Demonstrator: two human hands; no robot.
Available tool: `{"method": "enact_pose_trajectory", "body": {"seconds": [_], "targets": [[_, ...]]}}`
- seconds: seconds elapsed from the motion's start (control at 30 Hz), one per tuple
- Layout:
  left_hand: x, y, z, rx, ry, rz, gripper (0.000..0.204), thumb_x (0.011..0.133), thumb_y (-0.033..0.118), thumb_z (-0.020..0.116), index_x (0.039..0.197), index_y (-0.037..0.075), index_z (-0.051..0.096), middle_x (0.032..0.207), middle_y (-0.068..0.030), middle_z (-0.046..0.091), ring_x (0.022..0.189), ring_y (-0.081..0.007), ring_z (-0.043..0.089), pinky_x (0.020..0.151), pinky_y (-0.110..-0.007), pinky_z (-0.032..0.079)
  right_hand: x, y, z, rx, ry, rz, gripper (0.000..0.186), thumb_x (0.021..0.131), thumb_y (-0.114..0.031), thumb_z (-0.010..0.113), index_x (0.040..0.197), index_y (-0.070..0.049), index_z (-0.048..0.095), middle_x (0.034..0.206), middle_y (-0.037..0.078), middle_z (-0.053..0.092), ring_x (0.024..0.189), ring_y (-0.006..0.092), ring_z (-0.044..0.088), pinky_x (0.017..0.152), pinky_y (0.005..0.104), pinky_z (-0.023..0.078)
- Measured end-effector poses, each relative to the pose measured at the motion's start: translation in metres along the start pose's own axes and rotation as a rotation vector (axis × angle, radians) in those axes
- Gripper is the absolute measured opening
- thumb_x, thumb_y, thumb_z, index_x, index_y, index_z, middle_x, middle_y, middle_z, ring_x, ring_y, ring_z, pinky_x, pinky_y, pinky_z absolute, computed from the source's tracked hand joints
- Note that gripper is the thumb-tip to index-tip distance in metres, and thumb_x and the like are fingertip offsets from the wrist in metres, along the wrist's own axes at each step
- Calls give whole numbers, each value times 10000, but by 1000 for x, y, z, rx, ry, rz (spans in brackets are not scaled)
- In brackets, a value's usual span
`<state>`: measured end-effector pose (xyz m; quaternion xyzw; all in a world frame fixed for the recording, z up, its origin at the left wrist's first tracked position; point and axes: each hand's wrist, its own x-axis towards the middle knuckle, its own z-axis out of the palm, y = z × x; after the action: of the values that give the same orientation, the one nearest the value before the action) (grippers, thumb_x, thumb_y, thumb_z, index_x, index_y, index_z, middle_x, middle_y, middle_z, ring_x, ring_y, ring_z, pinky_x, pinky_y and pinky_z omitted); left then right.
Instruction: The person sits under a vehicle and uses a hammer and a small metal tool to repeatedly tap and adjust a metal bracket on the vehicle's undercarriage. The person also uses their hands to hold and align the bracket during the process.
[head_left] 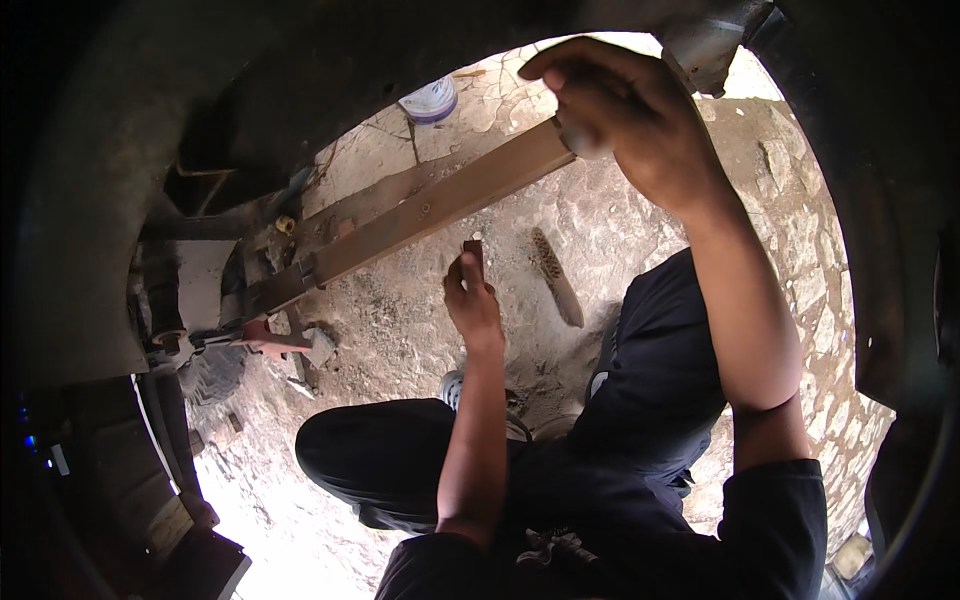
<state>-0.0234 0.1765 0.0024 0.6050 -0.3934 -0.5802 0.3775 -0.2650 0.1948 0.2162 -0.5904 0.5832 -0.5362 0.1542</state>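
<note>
Low in front of me, my left hand is closed around a small flat dark-brown piece, which sticks up past the thumb. My right hand is raised at the upper end of a long brown metal beam. Its fingers are curved and apart from the thumb, and a blurred pale patch by the thumb cannot be made out. The beam slopes down to the left toward dark machinery. A brush with a worn handle lies on the ground between my left hand and my right knee.
Dark metal bodywork arches overhead and along both sides. At the left are a pinkish-red part, a toothed dark wheel and a stone. A white and purple tub stands beyond the beam. The ground is rough and dusty.
</note>
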Motion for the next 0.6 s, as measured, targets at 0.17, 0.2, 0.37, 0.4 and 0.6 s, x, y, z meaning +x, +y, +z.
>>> {"method": "enact_pose_trajectory", "body": {"seconds": [0.17,0.2,0.37,0.4,0.6], "targets": [[33,36,-21,286,-30,209,501,1029,459,577,1167,-18,645,833,-119,625,675,-185,589,566,-343,465,-9,-4,0,37,-91,139,234,994,-254,667,1099,-53,723,795,67,696,673,118,631,614,285,485],[42,43,-19,326,-46,348,467,1016,438,604,1178,3,655,845,-107,619,674,-179,589,557,-335,464,-9,-1,-4,8,-101,129,237,995,-255,665,1105,-53,723,793,67,695,676,114,634,614,285,485],[63,79,-13,924,28,1075,326,953,335,699,1221,150,682,1050,-160,628,901,-328,670,715,-459,545,-13,11,-22,26,-116,187,257,1005,-256,647,1127,-40,716,771,74,696,635,118,657,603,291,524],[67,84,-17,972,-77,1065,349,913,321,739,1236,199,691,1119,-148,600,914,-345,672,732,-474,554,-18,7,-24,-26,-174,216,276,1009,-262,642,1154,-36,704,759,77,691,592,121,642,587,284,529],[98,83,-26,1015,-364,1167,383,881,295,773,1250,217,702,1072,-99,618,829,-298,697,688,-426,589,-34,6,-32,-324,-591,228,448,995,-281,650,1374,-55,577,1035,122,721,866,180,688,750,331,561]]}}
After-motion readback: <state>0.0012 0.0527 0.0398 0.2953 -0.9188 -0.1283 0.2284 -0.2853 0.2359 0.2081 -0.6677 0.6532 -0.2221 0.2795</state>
